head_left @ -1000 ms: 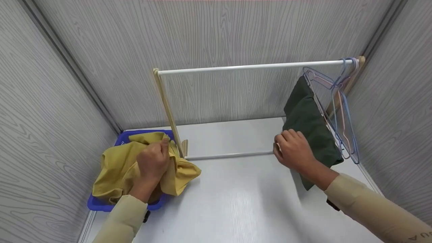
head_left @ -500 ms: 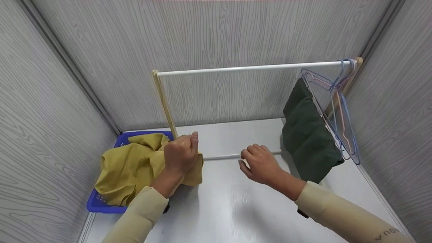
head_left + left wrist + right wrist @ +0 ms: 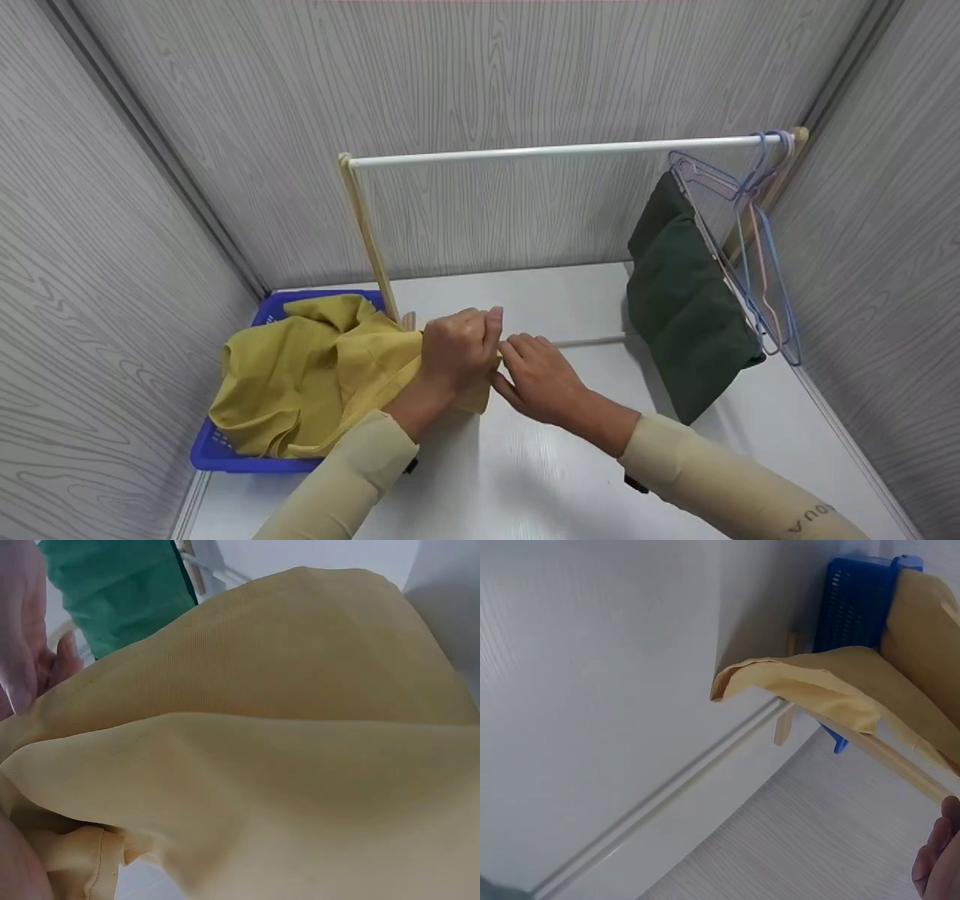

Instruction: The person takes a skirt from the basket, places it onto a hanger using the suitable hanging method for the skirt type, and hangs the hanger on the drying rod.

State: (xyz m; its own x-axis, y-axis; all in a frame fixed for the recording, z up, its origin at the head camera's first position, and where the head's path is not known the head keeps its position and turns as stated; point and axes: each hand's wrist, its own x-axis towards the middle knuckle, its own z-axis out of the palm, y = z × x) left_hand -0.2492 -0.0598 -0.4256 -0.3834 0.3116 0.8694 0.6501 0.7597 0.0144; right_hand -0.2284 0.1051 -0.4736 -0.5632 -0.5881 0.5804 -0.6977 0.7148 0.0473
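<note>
Cloth [image 3: 292, 375], mustard yellow and loosely creased, lay heaped in the blue basket [image 3: 251, 465] to the left of both hands, and its near end ran up out of the basket to the left hand [image 3: 459, 351]. That hand grasped the cloth in a fist, thumb uppermost, with a fold dropping below the knuckles. The right hand [image 3: 541, 381] was just beside it, its bent fingers and thumb at the edge of the cloth; whether they pinched the fabric, I could not tell. In the left wrist view the cloth spread broad and slack in front of the hand, one layer folded over another.

Beyond the hands stood a rack, its white rail [image 3: 570, 152] farther off than either of them and its wooden post [image 3: 364, 221] beyond the left hand, on the basket side. A lower bar [image 3: 592, 342] ran behind the hands, partly hidden by them. To the right of the right hand, well apart from it, dark green fabric [image 3: 679, 292] hung from the rack, and thin blue and pink hangers [image 3: 752, 187] were crowded beyond it. Beneath both hands was the white tabletop [image 3: 585, 495].
</note>
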